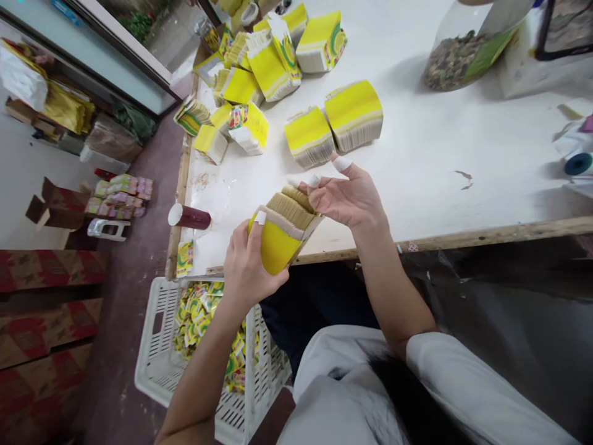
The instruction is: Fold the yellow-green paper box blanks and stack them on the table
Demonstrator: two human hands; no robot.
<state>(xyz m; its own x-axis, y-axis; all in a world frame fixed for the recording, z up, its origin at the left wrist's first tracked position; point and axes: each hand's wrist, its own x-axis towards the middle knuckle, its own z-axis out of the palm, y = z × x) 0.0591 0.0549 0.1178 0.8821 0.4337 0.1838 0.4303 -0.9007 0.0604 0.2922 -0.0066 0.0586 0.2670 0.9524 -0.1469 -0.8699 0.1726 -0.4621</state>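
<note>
My left hand (248, 262) is wrapped round a thick stack of flat yellow packets (279, 244), tilted above the table's front edge. Its packed edges fan slightly toward the far side. At the stack's far right corner is my right hand (349, 201), thumb spread away from the curved fingers; the fingertips touch or nearly touch the stack. White coverings wrap several fingertips on both hands. Just beyond stand two more yellow packet stacks, a smaller one (309, 137) and a larger one (354, 116), side by side on the white table (430, 161).
More packet stacks (273, 68) crowd the far left of the table. A dark red cylinder (189, 216) lies near its left edge. Below, a white plastic basket (151, 358) holds many loose packets. A clear jar (456, 55) stands at the far right. Cartons (46, 315) line the floor on the left.
</note>
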